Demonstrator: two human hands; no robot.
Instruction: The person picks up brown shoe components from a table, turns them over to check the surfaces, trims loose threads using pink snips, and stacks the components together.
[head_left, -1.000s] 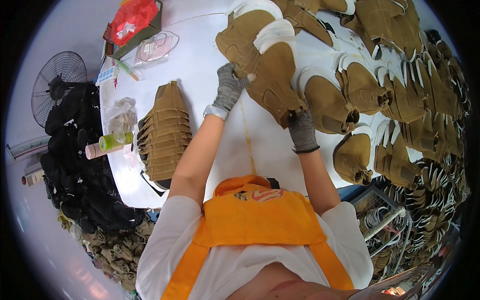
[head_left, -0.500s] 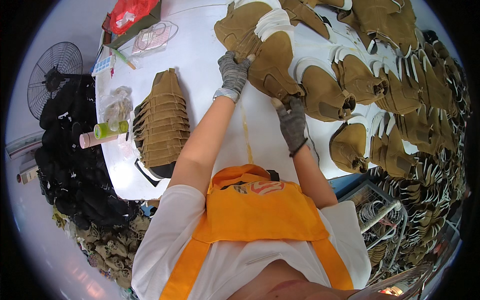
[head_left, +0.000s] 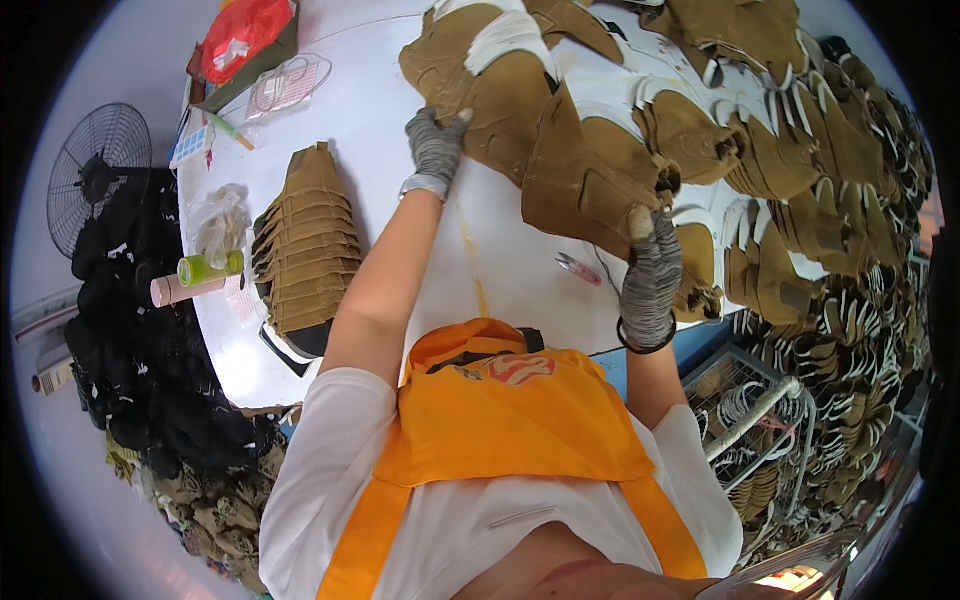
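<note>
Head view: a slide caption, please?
Gloved right hand grips a brown piece; gloved left hand touches the brown stack beside it.

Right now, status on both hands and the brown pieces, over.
Left hand at the edge of the brown stack. Right hand gripping a brown piece by its corner. Snips near the right hand, not touching it.

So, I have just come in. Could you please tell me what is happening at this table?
A person in an orange apron is handling brown pieces, which look like shoe uppers, at a white table. The gloved right hand grips one brown piece by its near edge. The gloved left hand is at the edge of a brown pile with white edging. A fanned stack sits to the left, and what looks like small snips lies near the right hand.
</note>
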